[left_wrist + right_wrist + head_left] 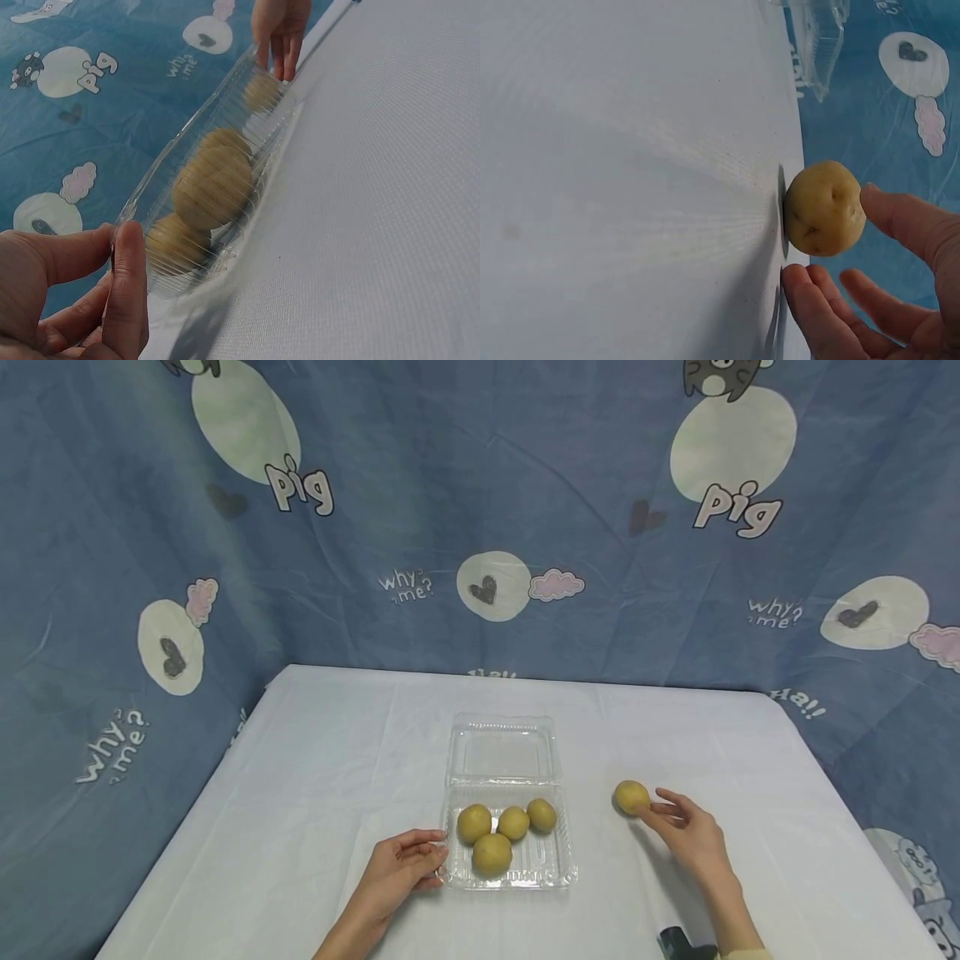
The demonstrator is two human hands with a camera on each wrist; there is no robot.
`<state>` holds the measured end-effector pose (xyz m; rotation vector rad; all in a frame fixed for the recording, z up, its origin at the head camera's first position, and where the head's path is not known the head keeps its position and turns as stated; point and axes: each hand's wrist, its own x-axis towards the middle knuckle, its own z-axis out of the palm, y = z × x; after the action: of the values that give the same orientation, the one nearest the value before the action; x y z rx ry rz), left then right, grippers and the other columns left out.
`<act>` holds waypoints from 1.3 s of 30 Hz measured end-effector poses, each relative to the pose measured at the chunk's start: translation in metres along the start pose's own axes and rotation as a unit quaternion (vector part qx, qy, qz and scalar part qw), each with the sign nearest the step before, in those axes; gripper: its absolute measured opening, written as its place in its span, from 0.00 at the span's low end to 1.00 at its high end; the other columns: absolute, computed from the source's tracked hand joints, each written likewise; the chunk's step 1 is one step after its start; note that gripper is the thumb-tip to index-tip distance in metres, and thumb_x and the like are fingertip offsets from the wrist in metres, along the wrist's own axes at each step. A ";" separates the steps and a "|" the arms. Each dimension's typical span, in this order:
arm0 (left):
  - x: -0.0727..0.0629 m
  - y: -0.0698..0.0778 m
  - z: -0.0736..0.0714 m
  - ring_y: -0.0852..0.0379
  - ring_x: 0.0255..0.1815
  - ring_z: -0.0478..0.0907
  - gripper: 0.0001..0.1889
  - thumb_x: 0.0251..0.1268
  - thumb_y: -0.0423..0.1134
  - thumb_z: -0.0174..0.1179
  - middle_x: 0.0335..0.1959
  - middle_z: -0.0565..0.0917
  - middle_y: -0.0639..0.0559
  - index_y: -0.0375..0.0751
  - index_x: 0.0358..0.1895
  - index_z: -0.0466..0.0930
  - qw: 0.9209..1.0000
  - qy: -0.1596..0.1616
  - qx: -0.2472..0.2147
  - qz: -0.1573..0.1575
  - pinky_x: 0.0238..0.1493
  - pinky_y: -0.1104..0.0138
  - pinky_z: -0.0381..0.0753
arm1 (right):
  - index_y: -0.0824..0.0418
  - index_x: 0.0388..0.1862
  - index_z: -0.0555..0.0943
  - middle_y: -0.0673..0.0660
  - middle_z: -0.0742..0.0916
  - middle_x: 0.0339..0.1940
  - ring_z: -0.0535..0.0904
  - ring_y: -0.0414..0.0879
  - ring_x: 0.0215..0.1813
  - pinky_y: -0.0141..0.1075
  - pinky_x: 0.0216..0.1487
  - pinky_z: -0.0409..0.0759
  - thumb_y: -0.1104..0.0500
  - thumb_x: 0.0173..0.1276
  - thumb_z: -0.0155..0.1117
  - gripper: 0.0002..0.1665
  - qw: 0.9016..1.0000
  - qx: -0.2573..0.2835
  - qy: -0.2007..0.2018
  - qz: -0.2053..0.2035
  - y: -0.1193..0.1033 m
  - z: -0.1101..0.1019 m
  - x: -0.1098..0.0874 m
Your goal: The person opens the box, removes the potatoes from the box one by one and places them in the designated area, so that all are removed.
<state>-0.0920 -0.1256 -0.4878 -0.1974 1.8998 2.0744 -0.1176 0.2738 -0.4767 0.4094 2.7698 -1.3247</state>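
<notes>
A clear plastic clamshell box point(538, 865) lies on the white table with its lid folded back, and several potatoes point(491, 855) sit in its base. My left hand point(401, 870) pinches the left rim of the box between thumb and fingers, as the left wrist view shows up close. To the right of the box, a single potato point(632, 797) rests on the cloth. Beside it is my right hand point(692, 837), its fingers spread. In the right wrist view the thumb reaches the side of that potato point(825, 208), while the other fingers stand apart from it.
White cloth point(315, 760) covers the table. A blue printed curtain point(420, 510) hangs behind it and along both sides. A dark device point(678, 943) is at my right wrist, at the lower edge of the head view.
</notes>
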 end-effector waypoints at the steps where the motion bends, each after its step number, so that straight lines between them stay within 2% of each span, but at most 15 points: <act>1: 0.000 0.000 0.000 0.58 0.34 0.77 0.23 0.63 0.35 0.67 0.35 0.79 0.49 0.24 0.57 0.75 1.000 0.000 0.000 0.000 0.35 0.67 0.86 | 0.66 0.68 0.69 0.66 0.82 0.57 0.78 0.61 0.58 0.46 0.49 0.82 0.36 0.65 0.65 0.45 1.000 0.000 0.000 0.004 0.000 0.000 -0.001; 5: 0.000 0.000 0.000 0.59 0.34 0.77 0.23 0.63 0.35 0.67 0.35 0.79 0.49 0.24 0.57 0.75 1.000 0.001 -0.001 -0.001 0.35 0.67 0.86 | 0.65 0.65 0.71 0.64 0.84 0.54 0.82 0.55 0.51 0.35 0.39 0.81 0.36 0.64 0.66 0.42 1.000 0.011 0.000 0.021 0.001 0.000 -0.005; 9: 0.000 0.001 0.001 0.59 0.34 0.77 0.22 0.63 0.34 0.66 0.35 0.78 0.49 0.24 0.56 0.75 1.000 0.002 -0.001 -0.001 0.35 0.67 0.86 | 0.65 0.61 0.73 0.63 0.85 0.51 0.82 0.52 0.48 0.33 0.36 0.79 0.37 0.63 0.67 0.40 1.000 0.019 -0.005 0.025 0.000 0.001 -0.008; 17: 0.000 0.000 0.000 0.58 0.34 0.78 0.22 0.63 0.34 0.66 0.35 0.79 0.49 0.24 0.56 0.75 1.000 0.003 0.002 -0.003 0.35 0.67 0.86 | 0.65 0.55 0.79 0.57 0.86 0.46 0.82 0.48 0.47 0.31 0.38 0.80 0.39 0.63 0.69 0.33 0.999 0.039 -0.015 0.017 -0.005 0.006 -0.012; 24: 0.000 0.001 0.001 0.59 0.34 0.77 0.22 0.63 0.34 0.66 0.34 0.79 0.49 0.24 0.56 0.75 1.000 0.006 -0.001 -0.003 0.34 0.67 0.86 | 0.65 0.53 0.81 0.55 0.87 0.42 0.84 0.46 0.43 0.30 0.39 0.81 0.47 0.66 0.69 0.26 0.997 0.068 -0.034 -0.018 -0.010 0.011 -0.015; 28: 0.000 0.001 0.000 0.59 0.34 0.77 0.22 0.63 0.34 0.67 0.35 0.79 0.49 0.24 0.56 0.75 1.000 0.005 -0.001 -0.004 0.34 0.67 0.86 | 0.65 0.51 0.82 0.55 0.88 0.41 0.84 0.44 0.41 0.30 0.39 0.81 0.49 0.66 0.70 0.23 0.996 0.066 -0.039 -0.042 -0.013 0.014 -0.018; 39: 0.001 0.001 0.000 0.58 0.34 0.77 0.23 0.62 0.34 0.67 0.35 0.79 0.48 0.23 0.56 0.75 1.000 0.004 0.000 -0.004 0.35 0.67 0.86 | 0.62 0.53 0.83 0.54 0.87 0.44 0.83 0.49 0.49 0.32 0.46 0.82 0.49 0.64 0.71 0.23 0.994 0.058 -0.041 -0.081 -0.024 0.018 -0.024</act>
<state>-0.0927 -0.1253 -0.4874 -0.2126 1.9000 2.0719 -0.1021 0.2403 -0.4669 0.1316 2.7161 -1.5060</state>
